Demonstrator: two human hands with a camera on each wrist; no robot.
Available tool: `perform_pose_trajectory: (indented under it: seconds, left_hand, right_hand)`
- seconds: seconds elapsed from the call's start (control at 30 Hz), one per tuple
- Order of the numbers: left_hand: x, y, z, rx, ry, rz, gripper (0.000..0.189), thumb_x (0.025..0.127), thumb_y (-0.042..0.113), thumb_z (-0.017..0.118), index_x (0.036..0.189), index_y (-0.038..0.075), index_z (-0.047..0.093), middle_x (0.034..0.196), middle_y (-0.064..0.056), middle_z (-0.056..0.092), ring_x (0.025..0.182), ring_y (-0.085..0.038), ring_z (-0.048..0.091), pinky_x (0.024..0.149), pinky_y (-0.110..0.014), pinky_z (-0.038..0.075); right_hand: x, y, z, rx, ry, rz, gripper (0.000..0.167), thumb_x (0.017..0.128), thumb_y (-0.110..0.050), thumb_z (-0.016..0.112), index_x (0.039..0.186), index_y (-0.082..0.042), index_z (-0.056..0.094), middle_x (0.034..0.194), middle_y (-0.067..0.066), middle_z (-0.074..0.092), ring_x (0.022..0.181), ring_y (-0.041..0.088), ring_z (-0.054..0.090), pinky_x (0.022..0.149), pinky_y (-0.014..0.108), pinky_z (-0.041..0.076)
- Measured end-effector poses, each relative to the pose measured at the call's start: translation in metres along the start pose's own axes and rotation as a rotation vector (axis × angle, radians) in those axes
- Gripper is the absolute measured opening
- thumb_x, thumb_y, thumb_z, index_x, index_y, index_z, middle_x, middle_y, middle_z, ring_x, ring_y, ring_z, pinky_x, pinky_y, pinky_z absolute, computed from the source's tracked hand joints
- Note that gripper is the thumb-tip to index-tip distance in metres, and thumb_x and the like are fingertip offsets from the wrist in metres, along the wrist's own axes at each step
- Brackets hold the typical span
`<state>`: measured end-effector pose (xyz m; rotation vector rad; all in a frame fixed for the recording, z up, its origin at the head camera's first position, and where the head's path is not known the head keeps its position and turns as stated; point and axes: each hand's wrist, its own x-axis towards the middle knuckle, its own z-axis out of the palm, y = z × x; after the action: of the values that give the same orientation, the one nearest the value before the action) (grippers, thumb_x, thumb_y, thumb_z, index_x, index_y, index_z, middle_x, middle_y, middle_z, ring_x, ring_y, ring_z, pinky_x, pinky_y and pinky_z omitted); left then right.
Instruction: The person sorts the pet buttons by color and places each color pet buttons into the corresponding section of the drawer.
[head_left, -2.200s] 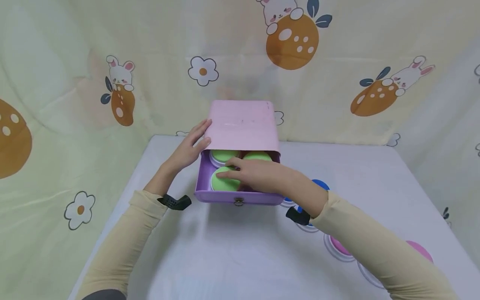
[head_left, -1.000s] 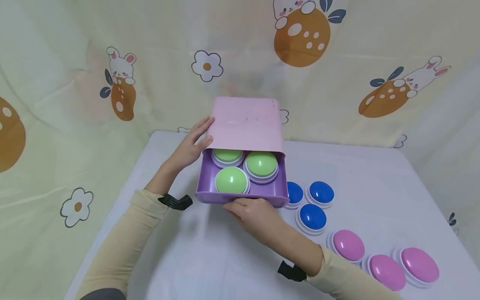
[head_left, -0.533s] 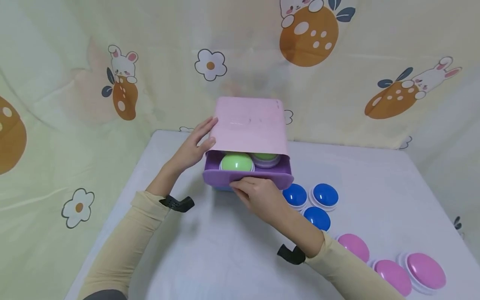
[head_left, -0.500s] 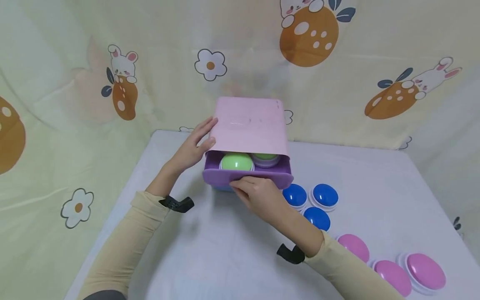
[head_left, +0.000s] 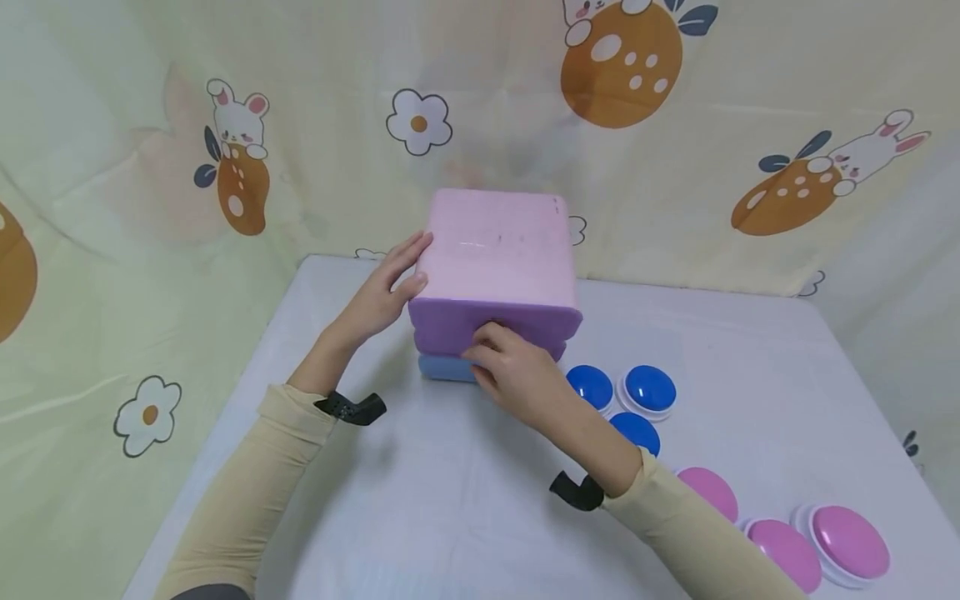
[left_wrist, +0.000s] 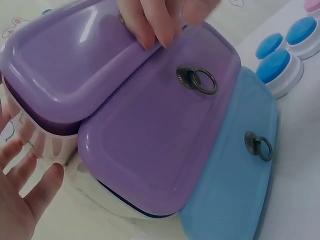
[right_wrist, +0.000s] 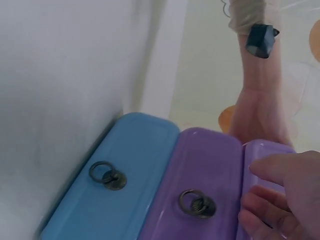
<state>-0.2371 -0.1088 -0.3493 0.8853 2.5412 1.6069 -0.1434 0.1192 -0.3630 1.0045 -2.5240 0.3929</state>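
A small stacked drawer cabinet with a pink top stands at the far middle of the table. Its top purple drawer is almost fully in, with a narrow dark gap at its side in the left wrist view. Against that drawer's front is my right hand, fingers loosely bent. My left hand rests with fairly straight fingers on the cabinet's left side. Below are a second purple drawer with a ring pull and a blue drawer. The green domes inside the top drawer are hidden.
Several domed buttons with white bases lie right of the cabinet: blue ones close by, pink ones nearer the front right. My right forearm partly covers some. A patterned cloth hangs behind the white table.
The right hand came out of the top drawer, took its front edge and pushed it inward. The green domes have gone out of sight. My left hand has stayed on the cabinet's side.
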Motion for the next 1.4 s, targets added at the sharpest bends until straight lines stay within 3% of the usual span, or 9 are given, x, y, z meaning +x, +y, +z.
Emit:
perform_pose_trajectory:
  seconds: [0.27, 0.43, 0.53, 0.63, 0.73, 0.83, 0.97, 1.1, 1.4]
  left_hand:
    - [0.007, -0.025, 0.003, -0.009, 0.014, -0.013, 0.059, 0.096, 0.044, 0.048, 0.150, 0.030, 0.027, 0.159, 0.005, 0.016, 0.147, -0.019, 0.014, 0.115, -0.055, 0.019]
    - [0.006, -0.020, 0.004, -0.027, 0.023, -0.013, 0.056, 0.098, 0.031, 0.048, 0.150, 0.026, 0.028, 0.160, 0.001, 0.016, 0.148, -0.020, 0.012, 0.116, -0.056, 0.016]
    - [0.002, -0.006, 0.004, -0.031, 0.009, -0.017, 0.056, 0.099, 0.024, 0.047, 0.151, 0.017, 0.027, 0.160, -0.007, 0.015, 0.148, -0.025, 0.011, 0.116, -0.056, 0.015]
    - [-0.003, 0.009, 0.003, -0.024, 0.002, -0.022, 0.057, 0.099, 0.025, 0.046, 0.151, 0.011, 0.026, 0.159, -0.011, 0.014, 0.148, -0.029, 0.011, 0.116, -0.056, 0.015]
    - [-0.003, 0.009, 0.003, -0.017, 0.008, -0.022, 0.058, 0.099, 0.026, 0.045, 0.151, 0.011, 0.025, 0.159, -0.012, 0.014, 0.148, -0.029, 0.011, 0.116, -0.055, 0.015]
    - [0.002, -0.002, 0.004, -0.020, 0.017, -0.019, 0.059, 0.098, 0.027, 0.046, 0.152, 0.015, 0.025, 0.160, -0.009, 0.014, 0.148, -0.027, 0.012, 0.117, -0.055, 0.015]
    - [0.006, -0.021, 0.006, -0.019, 0.027, -0.023, 0.058, 0.098, 0.033, 0.047, 0.151, 0.026, 0.025, 0.160, 0.001, 0.015, 0.148, -0.022, 0.013, 0.117, -0.052, 0.017]
    - [0.006, -0.026, 0.007, -0.018, 0.033, -0.020, 0.059, 0.097, 0.044, 0.046, 0.150, 0.032, 0.026, 0.159, 0.006, 0.015, 0.148, -0.019, 0.014, 0.116, -0.052, 0.019]
    - [-0.004, 0.016, 0.002, -0.020, 0.000, -0.038, 0.058, 0.098, 0.022, 0.044, 0.152, 0.012, 0.024, 0.159, -0.012, 0.013, 0.147, -0.030, 0.012, 0.115, -0.055, 0.020]
  right_hand:
    - [0.000, 0.011, 0.005, 0.004, -0.016, -0.012, 0.015, 0.083, -0.013, 0.072, 0.098, -0.012, 0.073, 0.103, 0.003, 0.062, 0.096, 0.017, 0.058, 0.083, 0.028, 0.054]
    - [-0.012, 0.012, 0.018, 0.186, 0.089, -0.007, 0.014, 0.082, -0.006, 0.072, 0.095, -0.011, 0.074, 0.104, 0.004, 0.062, 0.099, 0.017, 0.057, 0.086, 0.030, 0.051]
    - [-0.029, 0.001, 0.032, 0.440, 0.181, 0.209, 0.013, 0.084, -0.001, 0.066, 0.091, -0.009, 0.073, 0.098, 0.003, 0.065, 0.093, 0.013, 0.059, 0.081, 0.027, 0.052]
    - [-0.041, -0.012, 0.046, 0.797, 0.255, 0.604, 0.015, 0.088, 0.000, 0.059, 0.099, -0.003, 0.068, 0.094, 0.006, 0.064, 0.084, 0.011, 0.060, 0.073, 0.023, 0.054]
    - [-0.042, -0.019, 0.056, 1.124, 0.315, 1.010, 0.029, 0.090, -0.002, 0.054, 0.119, 0.003, 0.054, 0.104, 0.012, 0.059, 0.088, 0.014, 0.058, 0.078, 0.024, 0.053]
    - [-0.037, -0.017, 0.061, 1.362, 0.381, 1.255, 0.045, 0.092, -0.003, 0.048, 0.134, 0.004, 0.035, 0.118, 0.018, 0.051, 0.101, 0.019, 0.054, 0.092, 0.031, 0.050]
    - [-0.027, -0.010, 0.062, 1.550, 0.458, 1.334, 0.044, 0.097, -0.009, 0.044, 0.135, 0.007, 0.032, 0.119, 0.016, 0.047, 0.111, 0.023, 0.048, 0.107, 0.036, 0.040]
    - [-0.020, -0.006, 0.064, 1.640, 0.527, 1.360, 0.033, 0.100, -0.015, 0.043, 0.125, 0.006, 0.042, 0.102, 0.008, 0.052, 0.099, 0.014, 0.055, 0.108, 0.034, 0.039]
    - [-0.019, -0.005, 0.058, 1.784, 0.586, 1.387, 0.021, 0.100, -0.013, 0.044, 0.113, 0.003, 0.045, 0.105, 0.010, 0.055, 0.099, 0.012, 0.060, 0.101, 0.023, 0.044]
